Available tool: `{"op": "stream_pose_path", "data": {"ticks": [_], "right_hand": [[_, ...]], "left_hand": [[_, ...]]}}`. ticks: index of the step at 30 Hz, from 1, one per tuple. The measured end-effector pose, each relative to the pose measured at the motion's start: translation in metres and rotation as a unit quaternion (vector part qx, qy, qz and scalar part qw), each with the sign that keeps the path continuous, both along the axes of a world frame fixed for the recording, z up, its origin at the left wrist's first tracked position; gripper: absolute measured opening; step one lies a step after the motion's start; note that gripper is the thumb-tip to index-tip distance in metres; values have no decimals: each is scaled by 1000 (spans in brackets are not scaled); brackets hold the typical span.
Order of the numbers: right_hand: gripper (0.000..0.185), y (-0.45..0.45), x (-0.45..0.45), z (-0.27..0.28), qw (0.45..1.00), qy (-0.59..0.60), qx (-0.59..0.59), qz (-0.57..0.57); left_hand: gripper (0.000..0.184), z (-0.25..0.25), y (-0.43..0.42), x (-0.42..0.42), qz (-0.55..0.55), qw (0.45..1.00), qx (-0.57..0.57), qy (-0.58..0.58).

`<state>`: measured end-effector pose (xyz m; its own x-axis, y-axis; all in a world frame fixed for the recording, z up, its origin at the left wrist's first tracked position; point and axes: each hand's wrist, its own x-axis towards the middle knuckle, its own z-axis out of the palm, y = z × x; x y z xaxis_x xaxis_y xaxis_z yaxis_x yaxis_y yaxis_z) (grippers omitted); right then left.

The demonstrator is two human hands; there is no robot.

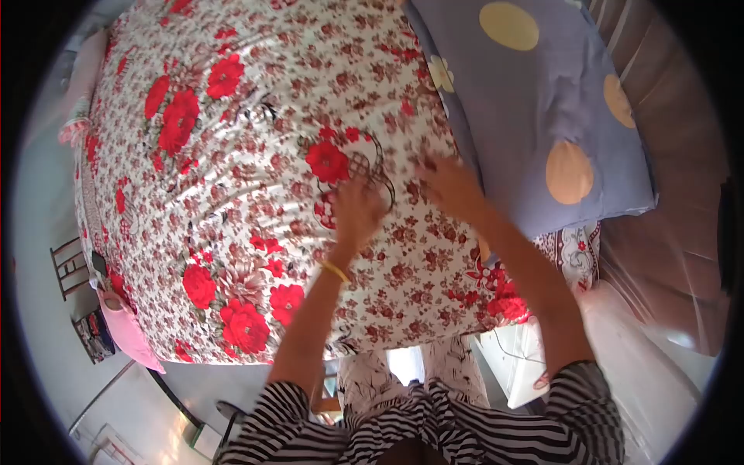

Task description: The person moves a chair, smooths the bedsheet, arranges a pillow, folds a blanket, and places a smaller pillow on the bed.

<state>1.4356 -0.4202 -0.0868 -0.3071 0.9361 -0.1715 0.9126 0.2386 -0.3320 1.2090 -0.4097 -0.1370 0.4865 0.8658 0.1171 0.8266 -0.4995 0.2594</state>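
Note:
A white bedsheet (310, 70) printed with red and brown flowers covers the bed before me, with wrinkles across its left and middle. My left hand (359, 208) rests on the sheet near a red printed flower, its fingers stretched out and slightly blurred. Just to the right, my right hand (451, 186) is also over the sheet, its fingers apart and blurred by motion. Neither hand shows any object in it. Beside the right hand lies a folded grey-blue quilt (519, 139) with yellow and orange spots; its edge runs close to the wrist.
A pink cloth (128, 333) hangs at the bed's left edge. Beyond it stands a wooden chair or rack (70, 269). On the right hangs a brown curtain (659, 256). A white cabinet (511, 368) is by the bed's near right corner.

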Motion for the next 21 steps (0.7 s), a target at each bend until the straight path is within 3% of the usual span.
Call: {"op": "stream_pose_path", "data": {"ticks": [1, 2, 3, 4, 5, 6, 7, 8, 9, 10, 11, 12, 13, 14, 15, 16, 18, 19, 21], "right_hand": [[39, -19, -4, -5, 996, 18, 87, -15], [35, -46, -8, -18, 992, -33, 119, -34], [34, -81, -6, -33, 993, -86, 76, -18], [34, -124, -7, -16, 992, -56, 117, 6], [33, -170, -1, -8, 994, -82, 67, 24], [34, -221, 9, -13, 999, -37, 11, -14], [33, -249, 12, 5, 994, -86, -68, -11], [35, -281, 26, 8, 997, -14, -81, 12], [33, -296, 30, 25, 969, -64, -239, 21], [30, -314, 45, 27, 967, -81, -225, 86], [28, -325, 59, 29, 960, -97, -216, 151], [28, -317, 66, 23, 959, -101, -212, 158], [30, -304, 72, 9, 954, -157, -238, 91], [32, -297, 78, -1, 941, -210, -263, 23], [31, -270, 75, 18, 980, -155, -125, -26], [30, -244, 69, 36, 993, -94, 16, -76], [32, -257, 68, 20, 988, -102, -15, -111], [33, -263, 67, 12, 981, -112, -42, -151], [39, -301, 58, 28, 972, -164, -133, -101]], "left_hand": [[38, -4, -37, 4, -30, 988, -80, -128], [34, 32, -56, 21, -70, 931, -358, 34], [34, 22, -102, 19, -126, 943, -304, -47], [34, 8, -158, 9, -192, 941, -250, -126], [40, 25, -199, 2, -202, 964, -161, -56], [42, 20, -239, -7, -242, 940, -229, -74], [43, 48, -249, -13, -261, 921, -273, -91], [39, 22, -280, -21, -309, 900, -269, -149], [32, 8, -301, -29, -280, 863, -337, -252], [28, 22, -296, -40, -391, 812, -421, -101], [28, 11, -299, -51, -388, 818, -411, -103], [28, -10, -314, -63, -356, 858, -327, -173], [28, -22, -324, -72, -320, 885, -241, -238], [33, 6, -302, -73, -250, 897, -334, -149], [38, 47, -269, -72, -174, 887, -424, -59], [41, 66, -250, -74, -140, 930, -334, -59], [38, 74, -248, -81, -61, 981, -171, -61], [38, 74, -257, -85, -56, 982, -171, -59], [41, 70, -299, -91, -126, 975, -174, 66]]}}
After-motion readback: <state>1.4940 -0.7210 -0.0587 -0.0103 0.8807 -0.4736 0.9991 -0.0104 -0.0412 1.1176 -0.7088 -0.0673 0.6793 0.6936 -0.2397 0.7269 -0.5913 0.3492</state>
